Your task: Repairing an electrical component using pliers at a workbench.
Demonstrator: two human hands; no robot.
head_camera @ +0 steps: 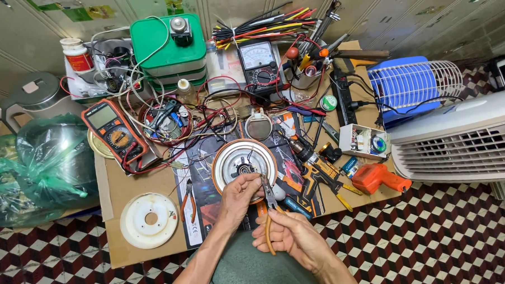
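My right hand (290,234) grips a pair of orange-handled pliers (270,207), jaws pointing up toward a round metal disc-shaped part (236,156) with copper rim and a dark hub. My left hand (238,195) rests its fingers on the disc's near edge, beside the plier jaws; what the fingertips pinch is too small to tell. The disc lies on a dark printed sheet on a low cardboard-covered table (145,180).
A white plastic disc (148,219) and small red-handled pliers (189,201) lie left. An orange multimeter (114,131), tangled wires, an analog meter (258,65), a green box (167,46), an orange tool (377,177), a white fan (459,141) and green bags (33,165) crowd around.
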